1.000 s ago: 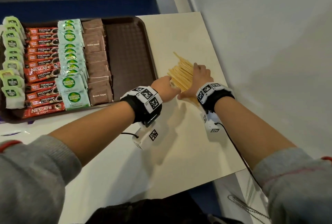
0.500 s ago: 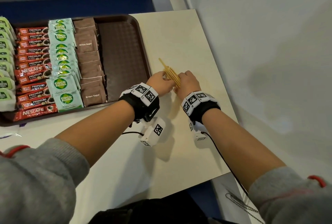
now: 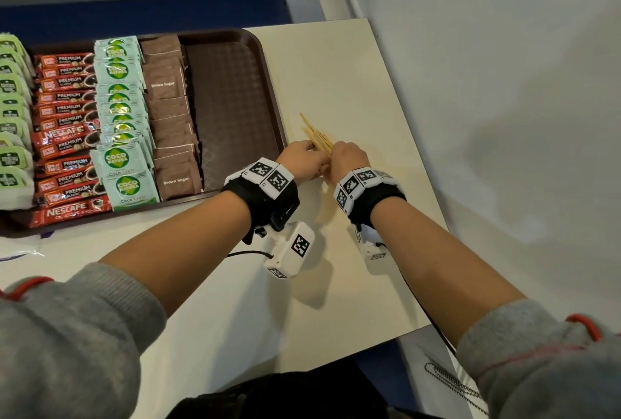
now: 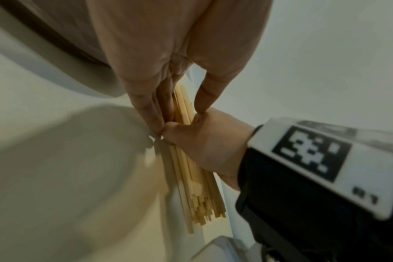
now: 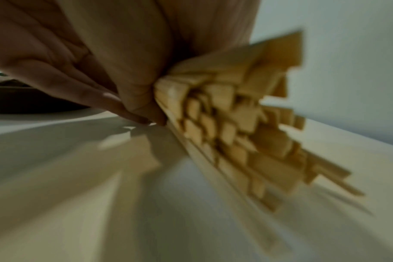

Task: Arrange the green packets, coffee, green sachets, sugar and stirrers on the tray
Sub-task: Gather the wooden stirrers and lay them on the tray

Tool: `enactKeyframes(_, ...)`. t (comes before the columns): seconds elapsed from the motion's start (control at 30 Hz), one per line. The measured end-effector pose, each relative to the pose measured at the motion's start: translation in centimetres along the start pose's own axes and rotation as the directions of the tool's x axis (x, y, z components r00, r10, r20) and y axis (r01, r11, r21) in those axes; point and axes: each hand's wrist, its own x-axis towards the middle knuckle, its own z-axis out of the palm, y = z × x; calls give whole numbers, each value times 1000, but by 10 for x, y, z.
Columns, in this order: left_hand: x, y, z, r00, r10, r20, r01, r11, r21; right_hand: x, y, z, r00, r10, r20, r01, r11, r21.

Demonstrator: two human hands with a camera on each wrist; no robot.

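Both hands: left hand (image 3: 304, 160) and right hand (image 3: 347, 158) clamped together around stirrers (image 3: 317, 136)
Spot: table (image 3: 353, 89), beside tray (image 3: 235, 109)

The red coffee sticks (image 3: 65, 136) said "NESCAFE CLASSIC" and "PREMIUM". The green sachets (image 3: 122, 123) said "COCO NATURA" and "Coco Sugar". The brown sugar packets (image 3: 171, 123) said "Brown Sugar". The green packets (image 3: 13, 123) were too blurry to read.

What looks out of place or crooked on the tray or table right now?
On the tray the rows look tidy. The stirrers are off it, on the table, bunched between the left hand and right hand, their ends ragged and uneven.
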Motion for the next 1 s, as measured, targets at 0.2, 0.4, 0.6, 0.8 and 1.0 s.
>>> enactKeyframes(0.2, 1, 1, -2, 1000, -21, 0, 21, 995, -98, 0, 6, 8, 1000, -24, -13, 24, 999, 32)
enactKeyframes(0.4, -1, 6, 0, 997, -30, 66, 41, 982, -187, 1, 7, 5, 999, -32, -28, 34, 997, 70)
enactKeyframes(0.6, -2, 6, 1, 999, -21, 40, 27, 988, -155, -2, 4, 5, 1000, -18, -8, 19, 992, 124)
enactKeyframes(0.8, -2, 4, -3, 1000, 16, -9, -16, 998, -55, 3, 12, -9, 999, 17, 34, -22, 990, 136)
enactKeyframes(1.0, -10, 14, -5, 999, 11, 39, -8, 996, -91, 2, -3, -23, 999, -40, -13, 42, 930, 366)
